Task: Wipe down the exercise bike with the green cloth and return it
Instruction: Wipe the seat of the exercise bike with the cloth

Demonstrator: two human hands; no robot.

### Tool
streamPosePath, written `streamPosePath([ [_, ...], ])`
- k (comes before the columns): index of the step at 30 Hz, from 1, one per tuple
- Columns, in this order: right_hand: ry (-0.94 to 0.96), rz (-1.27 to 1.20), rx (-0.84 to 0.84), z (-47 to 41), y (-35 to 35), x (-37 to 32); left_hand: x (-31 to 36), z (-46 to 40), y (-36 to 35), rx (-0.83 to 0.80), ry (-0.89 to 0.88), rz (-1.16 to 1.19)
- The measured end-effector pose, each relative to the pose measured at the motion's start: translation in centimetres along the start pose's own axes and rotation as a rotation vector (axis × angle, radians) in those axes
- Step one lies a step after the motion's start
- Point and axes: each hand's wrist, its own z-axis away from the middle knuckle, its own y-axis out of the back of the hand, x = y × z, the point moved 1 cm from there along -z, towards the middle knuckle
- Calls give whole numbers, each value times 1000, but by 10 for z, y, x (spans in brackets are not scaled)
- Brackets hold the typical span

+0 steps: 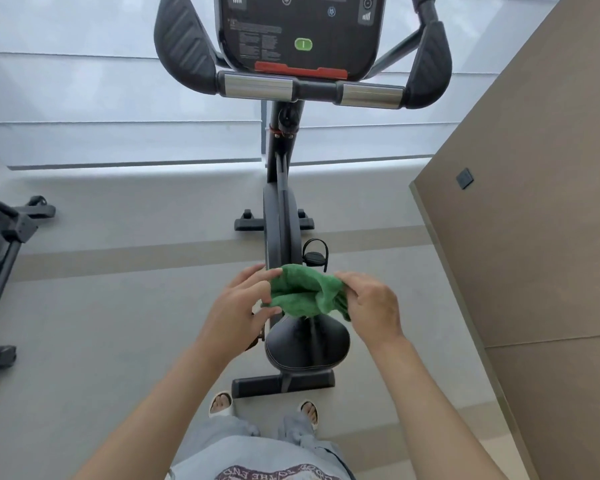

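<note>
A black exercise bike (280, 216) stands straight in front of me, its console (298, 29) and handlebars (312, 90) at the top and its black saddle (305, 344) just below my hands. I hold a bunched green cloth (305, 292) above the saddle's nose. My left hand (239, 306) pinches its left edge between thumb and fingers. My right hand (371, 303) grips its right side with curled fingers. The cloth hangs clear of the saddle, hiding part of the frame behind it.
A brown wall panel (534, 202) with a dark socket (464, 178) rises close on the right. Another black machine's frame (4, 244) stands at the left edge. Grey floor (118, 323) lies on both sides of the bike. My sandalled feet (222, 403) stand behind the rear stabiliser.
</note>
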Motion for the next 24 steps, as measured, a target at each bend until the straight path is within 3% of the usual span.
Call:
streamPosePath([
  [5, 38, -68, -44, 7, 35, -11, 14, 7, 8, -15, 56, 187],
  [10, -75, -232, -53, 14, 19, -8, 13, 20, 3, -62, 67, 296],
  [15, -323, -38, -205, 8, -35, 23, -23, 27, -30, -249, 410, 113],
  [18, -306, 84, -374, 13, -69, 25, -35, 39, -42, -397, 406, 24],
  [24, -229, 261, -543, 62, -140, 13, -36, 56, -41, -424, 365, 28],
])
